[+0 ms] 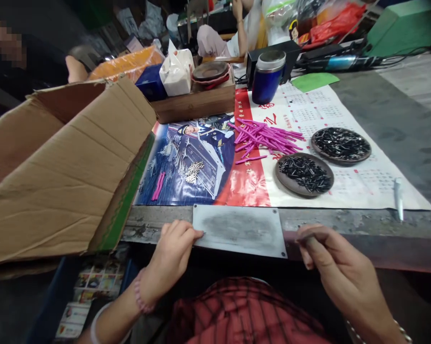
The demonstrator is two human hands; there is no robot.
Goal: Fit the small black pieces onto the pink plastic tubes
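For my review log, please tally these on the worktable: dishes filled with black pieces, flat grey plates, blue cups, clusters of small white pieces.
Filled dishes: 2
Grey plate: 1
Blue cup: 1
White cluster: 1
Total: 5

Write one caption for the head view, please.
Left hand and right hand flank a grey plate; beyond lie magenta sticks and black pieces.
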